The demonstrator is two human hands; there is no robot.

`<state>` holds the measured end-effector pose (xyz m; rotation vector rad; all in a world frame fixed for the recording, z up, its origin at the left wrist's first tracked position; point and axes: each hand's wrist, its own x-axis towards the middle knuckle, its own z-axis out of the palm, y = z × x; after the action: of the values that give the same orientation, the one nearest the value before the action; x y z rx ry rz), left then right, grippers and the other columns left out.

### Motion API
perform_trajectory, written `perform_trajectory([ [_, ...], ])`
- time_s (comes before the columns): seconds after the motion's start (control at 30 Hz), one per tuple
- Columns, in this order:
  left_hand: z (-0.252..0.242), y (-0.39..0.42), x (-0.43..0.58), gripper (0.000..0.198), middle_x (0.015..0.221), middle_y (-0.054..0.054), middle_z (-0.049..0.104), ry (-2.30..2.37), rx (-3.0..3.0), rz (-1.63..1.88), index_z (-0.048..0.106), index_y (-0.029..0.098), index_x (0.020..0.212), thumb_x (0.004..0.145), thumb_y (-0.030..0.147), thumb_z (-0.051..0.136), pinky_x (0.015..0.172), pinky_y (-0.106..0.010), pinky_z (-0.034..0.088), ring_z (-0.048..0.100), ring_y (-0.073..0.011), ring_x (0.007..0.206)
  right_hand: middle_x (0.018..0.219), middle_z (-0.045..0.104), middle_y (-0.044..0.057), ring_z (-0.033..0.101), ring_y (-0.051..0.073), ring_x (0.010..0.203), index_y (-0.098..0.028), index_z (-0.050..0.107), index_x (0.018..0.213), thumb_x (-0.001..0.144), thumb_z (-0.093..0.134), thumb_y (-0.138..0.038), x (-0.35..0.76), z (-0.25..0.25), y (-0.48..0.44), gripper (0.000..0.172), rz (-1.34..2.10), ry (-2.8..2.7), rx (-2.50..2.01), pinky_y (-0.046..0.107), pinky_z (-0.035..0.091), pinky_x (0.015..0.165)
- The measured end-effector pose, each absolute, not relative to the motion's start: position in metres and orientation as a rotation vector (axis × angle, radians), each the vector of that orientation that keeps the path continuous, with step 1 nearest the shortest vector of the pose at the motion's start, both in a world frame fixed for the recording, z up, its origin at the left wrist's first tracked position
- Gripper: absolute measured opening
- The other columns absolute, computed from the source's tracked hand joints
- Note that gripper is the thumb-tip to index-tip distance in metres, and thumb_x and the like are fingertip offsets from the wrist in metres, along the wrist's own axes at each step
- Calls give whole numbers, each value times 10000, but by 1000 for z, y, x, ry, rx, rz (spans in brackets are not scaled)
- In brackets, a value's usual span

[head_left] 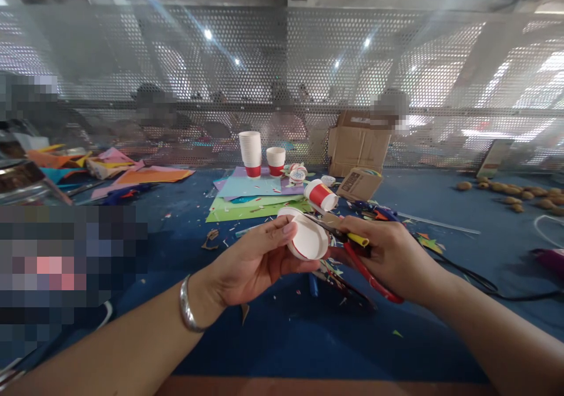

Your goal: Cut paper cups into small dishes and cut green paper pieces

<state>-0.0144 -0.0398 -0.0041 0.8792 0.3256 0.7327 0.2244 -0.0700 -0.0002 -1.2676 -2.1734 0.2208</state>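
My left hand (258,261) grips a white paper cup (307,238) with a red band, its base turned toward me. My right hand (388,261) is closed on red-handled scissors (352,249), whose blades reach the cup's rim. Both hands hover above the blue table (282,331). A silver bangle (187,308) circles my left wrist. Paper scraps lie on the table below the hands.
A stack of paper cups (250,152), a single cup (276,161) and a tipped cup (321,195) sit on coloured paper sheets (251,199). Cardboard boxes (358,149) stand behind. More coloured paper (145,175) lies left, brown lumps (520,193) and a black cable (484,284) right. A perforated screen (282,79) closes the back.
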Motion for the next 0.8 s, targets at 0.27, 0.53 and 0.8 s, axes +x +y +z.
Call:
perform_trajectory([
  [0.27,-5,-39,-14,238,1080,-137,754,309,894,717,702,106,1128,923,221,663,834,-298,636,732,-229,1006,899,779,67,731,247,845,-253,722,1120,913,632,-334,227,1,-70,240,158,-2208,-1250,297,545,754],
  [0.53,-5,-39,-16,255,1050,-124,755,329,927,685,702,122,1117,897,250,698,784,-275,640,742,-238,965,907,767,64,724,241,872,-254,722,1044,923,633,-350,227,-1,-69,178,162,-2255,-1211,303,548,786],
  [0.8,-4,-39,-15,292,1023,-126,760,304,945,674,739,107,1105,886,298,712,772,-241,641,748,-227,932,870,769,57,727,246,876,-255,735,1000,913,636,-336,225,1,-71,155,133,-2235,-1226,296,548,782],
])
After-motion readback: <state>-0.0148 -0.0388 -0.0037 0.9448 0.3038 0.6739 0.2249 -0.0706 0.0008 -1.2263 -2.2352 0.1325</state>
